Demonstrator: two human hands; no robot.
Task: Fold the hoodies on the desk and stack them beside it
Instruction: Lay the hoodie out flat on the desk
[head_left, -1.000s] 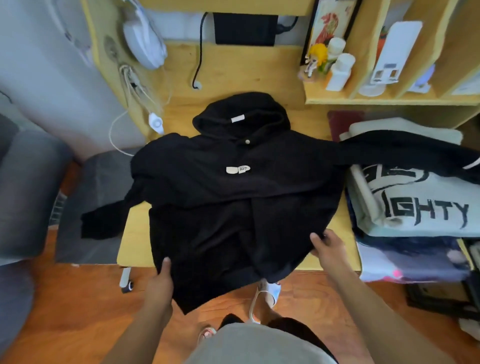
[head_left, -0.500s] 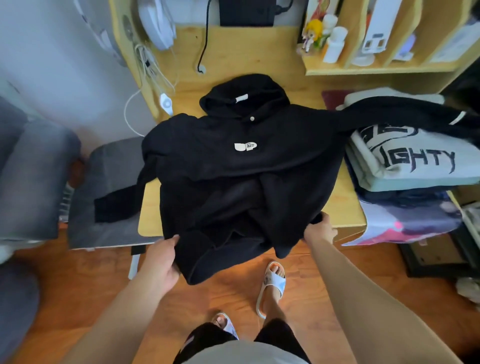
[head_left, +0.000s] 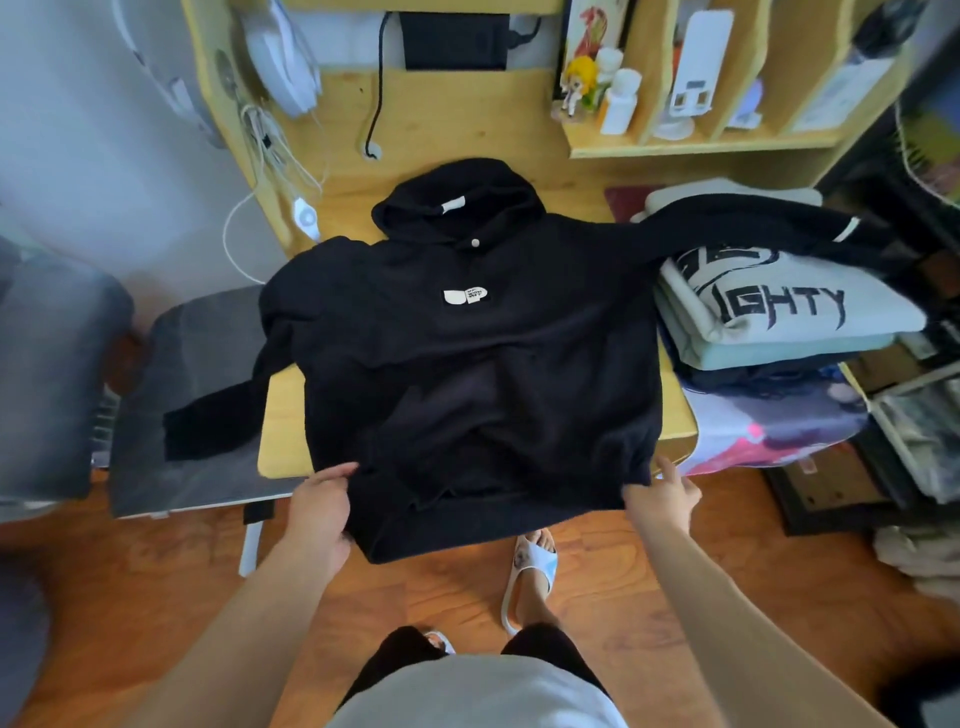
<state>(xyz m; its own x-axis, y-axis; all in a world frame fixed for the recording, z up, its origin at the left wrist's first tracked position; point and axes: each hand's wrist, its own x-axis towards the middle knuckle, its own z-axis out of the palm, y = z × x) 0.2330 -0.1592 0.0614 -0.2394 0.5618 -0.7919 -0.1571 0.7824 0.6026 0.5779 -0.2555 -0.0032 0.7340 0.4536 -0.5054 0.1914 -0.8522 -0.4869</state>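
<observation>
A black hoodie (head_left: 467, 353) with a small white chest patch lies face up on the wooden desk (head_left: 283, 415), hood toward the back. Its hem hangs over the front edge. My left hand (head_left: 322, 512) grips the hem's left corner. My right hand (head_left: 662, 493) holds the hem's right corner, fingers partly hidden under the cloth. The hoodie's left sleeve droops off the desk over a grey chair (head_left: 192, 395); the right sleeve lies across a stack of folded hoodies (head_left: 769, 317), topped by a pale one with black lettering.
A wooden shelf unit (head_left: 701, 140) with bottles and a figurine stands at the back right. Cables and a white device (head_left: 283, 62) hang at the back left. A grey sofa (head_left: 47, 384) sits far left. My sandalled feet (head_left: 535, 566) stand on the wooden floor.
Both hands have pulled the hem outward and flatter; the hoodie's body now lies smoother and squarer. The view has shifted slightly.
</observation>
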